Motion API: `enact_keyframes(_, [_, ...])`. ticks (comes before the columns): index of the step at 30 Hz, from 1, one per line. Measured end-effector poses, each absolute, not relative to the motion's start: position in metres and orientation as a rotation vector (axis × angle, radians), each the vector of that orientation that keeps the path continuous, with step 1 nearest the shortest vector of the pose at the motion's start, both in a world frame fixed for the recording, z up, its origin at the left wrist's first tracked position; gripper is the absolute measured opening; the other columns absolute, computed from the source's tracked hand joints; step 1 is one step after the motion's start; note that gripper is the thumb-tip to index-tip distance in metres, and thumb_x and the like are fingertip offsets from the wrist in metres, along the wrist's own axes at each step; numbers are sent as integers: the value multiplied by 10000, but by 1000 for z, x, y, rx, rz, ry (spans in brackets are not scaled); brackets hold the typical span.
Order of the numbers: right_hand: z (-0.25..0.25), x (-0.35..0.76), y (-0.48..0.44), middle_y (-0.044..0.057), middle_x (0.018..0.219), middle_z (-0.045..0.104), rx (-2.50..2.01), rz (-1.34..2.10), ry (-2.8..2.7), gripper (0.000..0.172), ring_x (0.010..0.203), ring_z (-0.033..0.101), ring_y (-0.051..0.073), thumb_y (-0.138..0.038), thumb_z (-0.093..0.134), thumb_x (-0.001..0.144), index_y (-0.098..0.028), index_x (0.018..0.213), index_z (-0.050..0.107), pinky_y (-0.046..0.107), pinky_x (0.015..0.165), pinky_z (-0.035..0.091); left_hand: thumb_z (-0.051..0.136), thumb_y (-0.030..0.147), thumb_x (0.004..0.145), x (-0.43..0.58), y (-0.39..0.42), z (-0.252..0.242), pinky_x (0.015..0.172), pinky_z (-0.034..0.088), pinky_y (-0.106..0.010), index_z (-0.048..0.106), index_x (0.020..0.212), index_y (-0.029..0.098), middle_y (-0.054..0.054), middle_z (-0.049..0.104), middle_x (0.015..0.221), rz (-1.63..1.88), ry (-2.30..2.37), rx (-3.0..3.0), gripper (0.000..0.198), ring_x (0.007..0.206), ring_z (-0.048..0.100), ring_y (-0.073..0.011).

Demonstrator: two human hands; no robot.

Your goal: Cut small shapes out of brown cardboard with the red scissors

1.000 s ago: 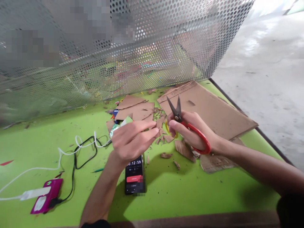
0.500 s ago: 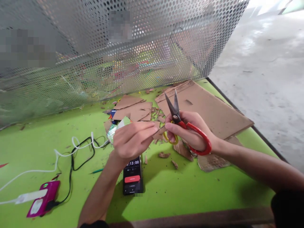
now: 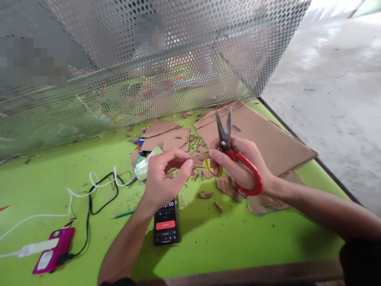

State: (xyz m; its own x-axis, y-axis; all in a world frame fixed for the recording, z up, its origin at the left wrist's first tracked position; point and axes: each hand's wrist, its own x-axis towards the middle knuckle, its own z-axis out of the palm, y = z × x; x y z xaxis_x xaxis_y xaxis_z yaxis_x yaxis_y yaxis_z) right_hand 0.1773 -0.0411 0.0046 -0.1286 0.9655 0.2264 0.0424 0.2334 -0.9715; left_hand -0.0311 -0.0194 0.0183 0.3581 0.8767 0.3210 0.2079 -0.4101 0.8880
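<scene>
My right hand [image 3: 238, 163] grips red-handled scissors [image 3: 235, 153], their dark blades slightly apart and pointing up and away. Its thumb and forefinger also touch the right end of a small brown cardboard strip [image 3: 198, 156]. My left hand [image 3: 166, 174] pinches the left end of that same strip between thumb and fingers, above the green table [image 3: 59, 178]. A yellow loop [image 3: 214, 170] hangs beneath my right fingers.
Cardboard scraps [image 3: 168, 137] and a big cardboard sheet [image 3: 268, 139] lie behind the hands. A phone [image 3: 165, 224] showing a timer lies under my left wrist. Cables [image 3: 98, 186] and a pink device [image 3: 53, 254] sit at the left. A perforated metal screen [image 3: 149, 59] walls the back.
My left fingers went from stretched flat to a pinch on the cardboard strip. The scissors tilted more upright, and both hands lifted slightly.
</scene>
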Motion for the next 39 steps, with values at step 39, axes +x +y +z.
enact_keyframes(39, [3, 174, -36, -5, 658, 626, -887, 1691, -1460, 415, 506, 595, 105, -511, 594, 1023, -176, 783, 561, 233, 486, 501, 803, 192, 857, -33, -12, 12, 538, 603, -176, 816, 949, 234, -1, 784, 834, 1467, 933, 1632, 101, 605, 709, -89])
